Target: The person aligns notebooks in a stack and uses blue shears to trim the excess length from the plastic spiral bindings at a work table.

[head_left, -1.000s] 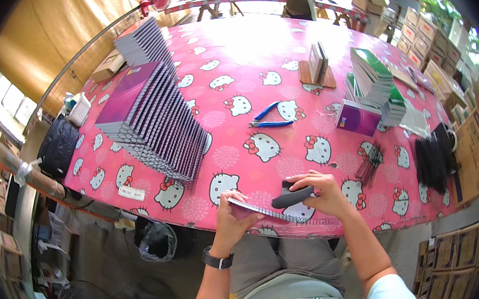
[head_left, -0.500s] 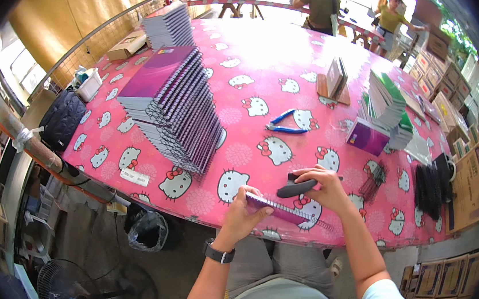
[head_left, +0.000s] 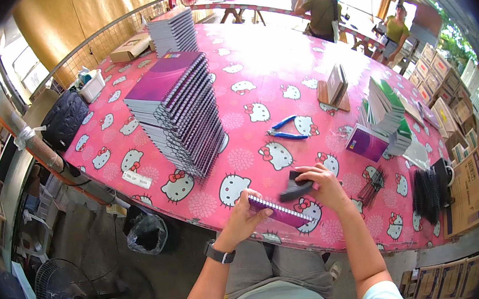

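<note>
My left hand (head_left: 245, 217) pinches the purple notebook (head_left: 285, 217) at its left end, above the table's (head_left: 256, 176) near edge; my right (head_left: 325, 186) grips a dark grey tool (head_left: 297, 188). Slim, with pale binding along one edge, it seems light and bendable, best held by its covers beside the spine.

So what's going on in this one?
A person seated at a pink table is handling a purple notebook. The left hand grips one end of it, while the right hand holds a dark curved object, slightly blurred, near its bound edge. A tall stack of spiral notebooks stands to the left, and blue-handled pliers lie open farther in. Two other people are in the background.
</note>
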`<action>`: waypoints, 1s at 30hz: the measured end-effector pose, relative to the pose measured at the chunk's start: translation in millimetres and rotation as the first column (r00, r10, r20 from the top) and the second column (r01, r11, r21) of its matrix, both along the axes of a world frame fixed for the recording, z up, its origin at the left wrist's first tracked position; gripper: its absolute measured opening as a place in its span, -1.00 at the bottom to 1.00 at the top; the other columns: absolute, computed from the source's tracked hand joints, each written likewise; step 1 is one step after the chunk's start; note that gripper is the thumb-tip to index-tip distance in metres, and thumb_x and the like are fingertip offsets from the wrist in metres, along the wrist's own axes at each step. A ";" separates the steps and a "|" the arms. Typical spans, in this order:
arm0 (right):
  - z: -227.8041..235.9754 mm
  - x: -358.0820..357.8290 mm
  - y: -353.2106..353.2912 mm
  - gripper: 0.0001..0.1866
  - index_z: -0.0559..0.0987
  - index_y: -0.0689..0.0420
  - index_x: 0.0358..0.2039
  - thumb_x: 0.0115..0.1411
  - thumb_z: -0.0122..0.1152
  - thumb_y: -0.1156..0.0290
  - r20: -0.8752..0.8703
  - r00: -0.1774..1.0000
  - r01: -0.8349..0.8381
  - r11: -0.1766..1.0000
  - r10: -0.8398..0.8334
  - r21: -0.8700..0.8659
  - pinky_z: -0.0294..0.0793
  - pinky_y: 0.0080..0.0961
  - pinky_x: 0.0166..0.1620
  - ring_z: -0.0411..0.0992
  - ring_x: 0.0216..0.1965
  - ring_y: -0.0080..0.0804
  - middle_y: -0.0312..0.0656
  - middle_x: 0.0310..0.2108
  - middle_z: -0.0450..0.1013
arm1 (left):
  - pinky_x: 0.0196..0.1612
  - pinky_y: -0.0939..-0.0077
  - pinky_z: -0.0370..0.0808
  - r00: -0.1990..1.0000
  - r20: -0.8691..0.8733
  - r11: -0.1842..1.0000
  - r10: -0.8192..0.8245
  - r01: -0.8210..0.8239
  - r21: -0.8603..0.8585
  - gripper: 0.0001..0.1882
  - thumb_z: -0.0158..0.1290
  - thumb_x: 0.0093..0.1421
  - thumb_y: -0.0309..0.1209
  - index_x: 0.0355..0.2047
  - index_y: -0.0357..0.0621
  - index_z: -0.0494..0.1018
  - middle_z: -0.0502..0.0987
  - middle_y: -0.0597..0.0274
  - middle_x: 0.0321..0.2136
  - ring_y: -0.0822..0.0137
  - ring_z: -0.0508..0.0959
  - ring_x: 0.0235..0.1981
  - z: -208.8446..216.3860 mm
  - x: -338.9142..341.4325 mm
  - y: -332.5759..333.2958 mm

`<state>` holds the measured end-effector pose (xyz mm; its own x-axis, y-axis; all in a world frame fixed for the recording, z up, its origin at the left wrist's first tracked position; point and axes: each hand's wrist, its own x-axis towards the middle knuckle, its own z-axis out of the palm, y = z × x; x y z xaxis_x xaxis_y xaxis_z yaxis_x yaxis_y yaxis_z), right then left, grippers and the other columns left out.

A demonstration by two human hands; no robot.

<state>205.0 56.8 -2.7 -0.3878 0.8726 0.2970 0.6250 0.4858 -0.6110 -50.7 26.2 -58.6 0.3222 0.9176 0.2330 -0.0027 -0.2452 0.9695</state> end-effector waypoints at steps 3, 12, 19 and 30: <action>15.0 0.7 -8.7 -0.52 0.56 0.11 -0.13 -0.17 0.25 0.66 0.109 0.994 0.015 0.991 -0.030 0.130 0.41 -0.31 0.02 0.35 0.00 -0.11 -0.13 0.04 0.43 | -0.23 0.55 0.37 0.987 -0.147 0.997 0.060 -0.065 -0.030 -0.63 0.20 0.12 -0.41 -0.18 -0.14 0.25 0.36 0.35 -0.42 0.48 0.38 -0.38 18.6 -0.2 -3.5; 56.6 -76.0 -54.2 -0.72 0.53 0.20 -0.28 0.00 0.35 0.40 -0.286 0.957 -0.031 0.998 0.044 0.051 0.44 -0.41 -0.28 0.43 -0.34 -0.30 -0.18 -0.39 0.47 | -0.37 0.53 0.47 0.965 -0.052 0.937 0.255 -0.234 0.258 -0.70 0.28 -0.05 -0.56 -0.37 -0.19 0.38 0.47 0.24 -0.48 0.40 0.51 -0.46 62.1 12.2 -19.9; 75.6 -90.6 -55.0 -0.77 0.50 0.18 -0.35 0.03 0.35 0.39 -0.288 0.945 -0.118 0.984 0.153 0.133 0.40 -0.42 -0.36 0.39 -0.41 -0.32 -0.20 -0.47 0.42 | -0.37 0.57 0.49 0.979 0.017 0.956 0.202 -0.201 0.213 -0.71 0.30 -0.11 -0.59 -0.40 -0.18 0.43 0.53 0.25 -0.48 0.45 0.54 -0.43 81.2 -4.8 -26.9; 90.8 -108.7 -46.7 -0.79 0.47 0.21 -0.28 0.06 0.23 0.47 -0.029 0.945 -0.303 0.908 0.325 0.288 0.41 -0.32 -0.25 0.37 -0.30 -0.14 -0.12 -0.33 0.38 | -0.41 0.64 0.44 0.984 0.014 0.966 0.176 -0.175 0.190 -0.75 0.32 -0.09 -0.55 -0.45 -0.20 0.44 0.54 0.34 -0.52 0.55 0.49 -0.47 93.6 -34.1 -17.8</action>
